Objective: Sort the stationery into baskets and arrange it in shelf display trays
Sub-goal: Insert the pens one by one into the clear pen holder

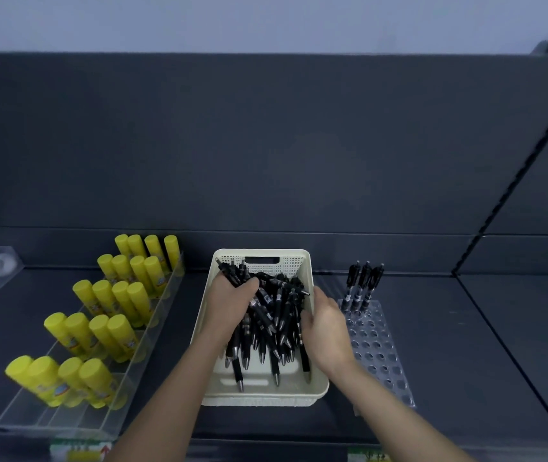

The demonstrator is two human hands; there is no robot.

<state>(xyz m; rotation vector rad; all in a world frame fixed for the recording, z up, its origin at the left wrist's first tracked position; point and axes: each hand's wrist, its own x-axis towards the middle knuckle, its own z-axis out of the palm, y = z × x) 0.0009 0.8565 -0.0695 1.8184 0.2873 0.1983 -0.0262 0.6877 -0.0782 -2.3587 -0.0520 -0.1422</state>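
Shelf (466, 328): dark grey deck with a matching back panel; carries everything listed below.
Glue tray (49, 428): clear stepped display tray on the left part of the shelf, running front to back.
Glue sticks (99, 331): yellow, upright in rows of four, one row per step of the glue tray.
Basket (292, 261): cream, perforated, with a handle slot in its far wall; stands at mid-shelf between the glue tray and the pen rack.
Pen rack (379, 355): clear perforated board just beside the basket's right wall.
Loose pens (279, 311): black, heaped in the basket, mostly with tips toward the near wall.
Left hand (232, 301): inside the basket at its far left, fingers curled round a bundle of loose pens.
Right hand (324, 325): over the basket's right rim, fingers bent inward against the heap (whether it grips a pen or the rim, I cannot tell).
Racked pens (364, 281): three, upright in the far holes of the pen rack.
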